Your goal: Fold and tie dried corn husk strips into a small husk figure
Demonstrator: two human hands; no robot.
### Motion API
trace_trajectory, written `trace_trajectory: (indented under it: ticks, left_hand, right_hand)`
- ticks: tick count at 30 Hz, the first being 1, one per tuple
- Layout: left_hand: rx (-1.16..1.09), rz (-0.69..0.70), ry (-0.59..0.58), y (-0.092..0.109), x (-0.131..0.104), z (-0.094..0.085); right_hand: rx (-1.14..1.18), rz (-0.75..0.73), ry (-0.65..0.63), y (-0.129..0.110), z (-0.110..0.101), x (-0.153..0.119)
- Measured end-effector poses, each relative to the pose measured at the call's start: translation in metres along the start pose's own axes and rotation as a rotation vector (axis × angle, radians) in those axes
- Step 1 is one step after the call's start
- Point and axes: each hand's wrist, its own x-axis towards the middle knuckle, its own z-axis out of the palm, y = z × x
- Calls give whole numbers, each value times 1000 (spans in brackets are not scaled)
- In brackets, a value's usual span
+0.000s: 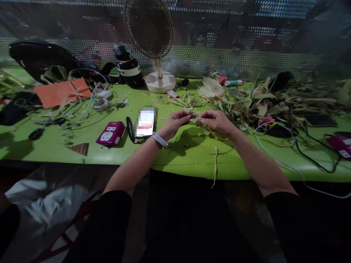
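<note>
Above the green table, my left hand and my right hand face each other with fingertips pinched. Between them runs a pale strip of dried plant husk, gripped from both sides. Some yellow strands show just under my right hand. A loose twisted pale strip hangs over the table's front edge. Beyond my hands lies a bunch of pale dry husks. The fingertips partly cover the strip, so its full shape is hidden.
A green table carries a lit phone, a purple power socket box, a fan, a black bottle and orange paper. A heap of dried leaves and cables lie to the right.
</note>
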Motion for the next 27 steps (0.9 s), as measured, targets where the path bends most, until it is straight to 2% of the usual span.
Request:
trace_trajectory:
  ticks: [3,5,9,11,13,17,21,25,27]
  left_hand:
    - [-1,18,-22,2,-2,4]
    - [-10,37,-6,4,-3,6]
    - [-57,39,58,6,-3,6]
    - [-64,33,71,7,-4,6]
    - [-70,37,79,6,-4,7]
    - [-82,43,119,5,-5,7]
    - [-20,60,152,3,-2,5]
    - [78,104,141,2,-1,4]
    - [101,120,116,3,-2,5]
  right_hand:
    - [68,27,-9,0,0,2]
    - [33,-20,16,0,1,3]
    - [-325,-238,191,-4,7,-1]
    - [-509,-322,229,-6,15,-7]
    - [-617,-316,155,-5,25,-13]
    - [-771,-172,67,0,39,-17]
    - [-699,-117,-28,-2,33,-14]
    - [-641,-220,47,-10,14,-10]
    - [-532,-225,65,-10,4,-6]
